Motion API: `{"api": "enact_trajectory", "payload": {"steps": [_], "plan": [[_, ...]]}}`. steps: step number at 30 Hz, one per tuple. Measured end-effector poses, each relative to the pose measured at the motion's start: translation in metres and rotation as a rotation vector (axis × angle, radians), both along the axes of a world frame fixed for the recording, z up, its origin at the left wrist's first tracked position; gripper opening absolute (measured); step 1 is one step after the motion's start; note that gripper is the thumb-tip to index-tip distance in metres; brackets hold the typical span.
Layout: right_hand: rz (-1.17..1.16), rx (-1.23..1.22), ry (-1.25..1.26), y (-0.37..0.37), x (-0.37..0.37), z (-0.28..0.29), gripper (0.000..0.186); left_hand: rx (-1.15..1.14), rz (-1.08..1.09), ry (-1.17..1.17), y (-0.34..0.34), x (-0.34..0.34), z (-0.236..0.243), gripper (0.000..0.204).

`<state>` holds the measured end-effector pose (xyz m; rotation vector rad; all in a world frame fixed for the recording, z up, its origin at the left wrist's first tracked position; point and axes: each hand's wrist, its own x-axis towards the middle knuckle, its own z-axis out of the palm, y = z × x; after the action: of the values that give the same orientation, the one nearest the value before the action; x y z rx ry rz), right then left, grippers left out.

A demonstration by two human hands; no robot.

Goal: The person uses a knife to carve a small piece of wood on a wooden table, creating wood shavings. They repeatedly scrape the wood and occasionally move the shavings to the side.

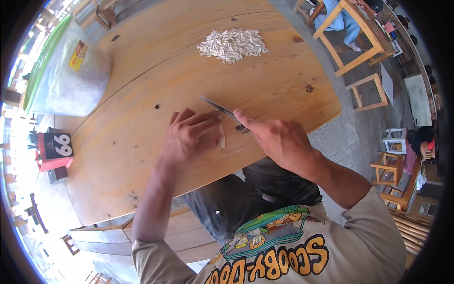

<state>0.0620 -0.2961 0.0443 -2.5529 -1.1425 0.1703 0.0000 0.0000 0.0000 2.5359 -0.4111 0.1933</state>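
A knife is in my right hand [283,142], with the thumb stretched along its back and the handle hidden in the grip. Its blade [218,107] points up and left over the wooden table. My left hand [190,135], slightly blurred, has its fingers curled around a narrow white strip [222,137] that looks like paper. The strip's upper end lies close below the blade; whether the two touch I cannot tell. Farther off on the table sits a loose pile of small white cut pieces [232,45].
The wooden table [127,156] ends just in front of my lap. At its far left stands a large clear container [78,78] with a green lid. Nearer is a black and red box [56,147]. Stools [366,92] and a seated person are beyond the right edge.
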Motion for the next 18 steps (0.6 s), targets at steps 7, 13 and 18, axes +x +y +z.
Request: {"api": "enact_trajectory", "payload": {"steps": [7, 13, 18], "plan": [[-0.023, -0.045, 0.029, 0.002, -0.013, 0.006, 0.071, -0.055, 0.003, -0.019, -0.005, -0.001, 0.004, 0.037], [-0.014, -0.074, 0.004, 0.003, -0.025, 0.004, 0.075, -0.035, -0.021, -0.013, -0.003, -0.003, 0.006, 0.03], [-0.018, -0.092, 0.01, 0.003, -0.029, 0.004, 0.078, -0.03, -0.022, -0.018, -0.001, -0.004, 0.004, 0.03]]}}
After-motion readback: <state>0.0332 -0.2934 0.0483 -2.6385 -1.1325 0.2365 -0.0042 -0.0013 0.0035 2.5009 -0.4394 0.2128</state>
